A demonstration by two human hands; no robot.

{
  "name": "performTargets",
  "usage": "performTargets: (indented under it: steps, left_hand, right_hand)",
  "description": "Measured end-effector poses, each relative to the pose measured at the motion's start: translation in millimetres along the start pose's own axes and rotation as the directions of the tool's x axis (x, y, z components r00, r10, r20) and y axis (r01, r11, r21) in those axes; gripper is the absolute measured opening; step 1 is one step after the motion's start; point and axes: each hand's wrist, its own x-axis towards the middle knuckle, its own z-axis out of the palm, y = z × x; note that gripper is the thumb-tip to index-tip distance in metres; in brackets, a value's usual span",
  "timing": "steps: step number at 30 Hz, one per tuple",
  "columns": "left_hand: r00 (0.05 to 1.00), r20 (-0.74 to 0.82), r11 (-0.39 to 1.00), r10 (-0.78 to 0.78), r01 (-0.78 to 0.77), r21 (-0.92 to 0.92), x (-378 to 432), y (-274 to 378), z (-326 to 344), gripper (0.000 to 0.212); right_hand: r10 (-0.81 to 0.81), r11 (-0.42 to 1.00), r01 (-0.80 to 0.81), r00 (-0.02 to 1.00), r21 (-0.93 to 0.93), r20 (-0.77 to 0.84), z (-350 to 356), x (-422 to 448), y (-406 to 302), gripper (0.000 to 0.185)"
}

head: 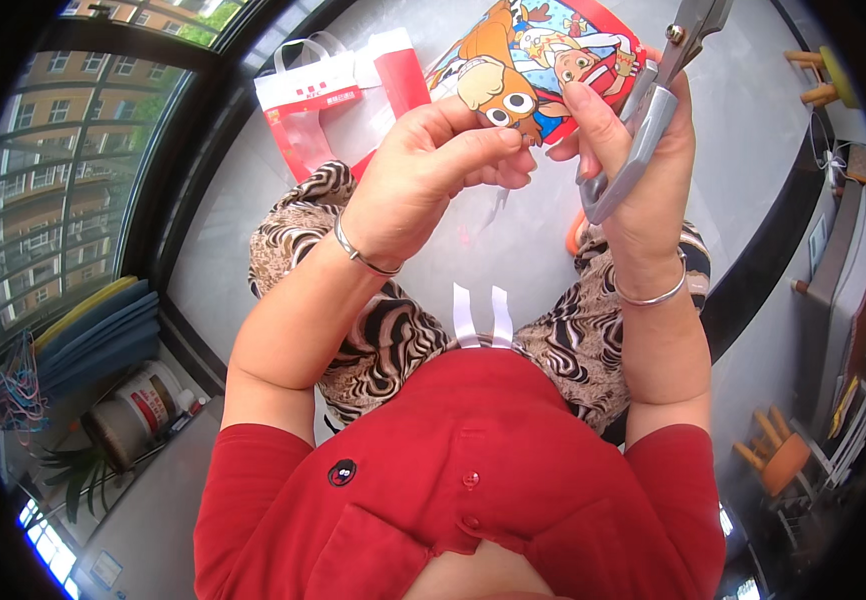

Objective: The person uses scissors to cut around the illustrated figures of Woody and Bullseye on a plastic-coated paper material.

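A printed cartoon cutout point(545, 52), showing a horse's face and a figure in a hat, is held up between both hands. The fingers and thumb of my left hand point(440, 165) pinch its lower left edge at the horse's muzzle. My right hand point(643, 165) presses its thumb on the right side of the cutout. Grey-handled scissors point(646, 135) lie in that same hand, blades pointing up past the picture's top edge. A red and white KFC paper bag point(309, 97) with a large opening in its side lies on the floor, left of the cutout.
Small scraps point(496, 206) rest on the grey floor between the knees. A barred window point(87, 142) is at the left, with folded blue cloth point(102, 337) below it. An orange stool point(782, 461) stands low at the right, a yellow-topped stool point(830, 79) at the upper right.
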Motion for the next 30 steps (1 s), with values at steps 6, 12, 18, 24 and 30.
performTargets:
  steps: [6,12,18,24,30]
  left_hand:
    - [1.000,-0.025,0.996,0.001,0.001,0.086,-1.7,3.5,5.3,0.032]
    - [1.000,-0.018,0.980,-0.012,0.015,0.199,-3.5,1.8,1.6,0.033]
    - [0.999,-0.027,0.983,-0.023,0.027,0.182,-3.6,2.3,4.7,0.032]
    - [0.999,0.012,0.975,-0.046,0.042,0.216,-3.4,2.9,3.3,0.036]
    - [0.999,-0.004,0.989,-0.046,0.046,0.141,-2.6,3.0,4.9,0.035]
  right_hand:
    - [-0.045,0.998,0.046,0.999,-0.037,0.031,-2.1,-1.0,1.3,0.034]
    - [-0.033,0.998,0.034,0.999,-0.055,0.028,-1.9,-3.5,-0.8,0.032]
    - [-0.005,0.998,0.008,0.999,-0.067,0.039,-3.1,-3.0,-1.0,0.030]
    - [-0.016,0.995,0.019,0.999,-0.095,0.031,-3.1,-1.2,-1.0,0.029]
    - [0.018,0.996,-0.017,1.000,-0.092,0.008,-2.1,-2.4,-1.4,0.030]
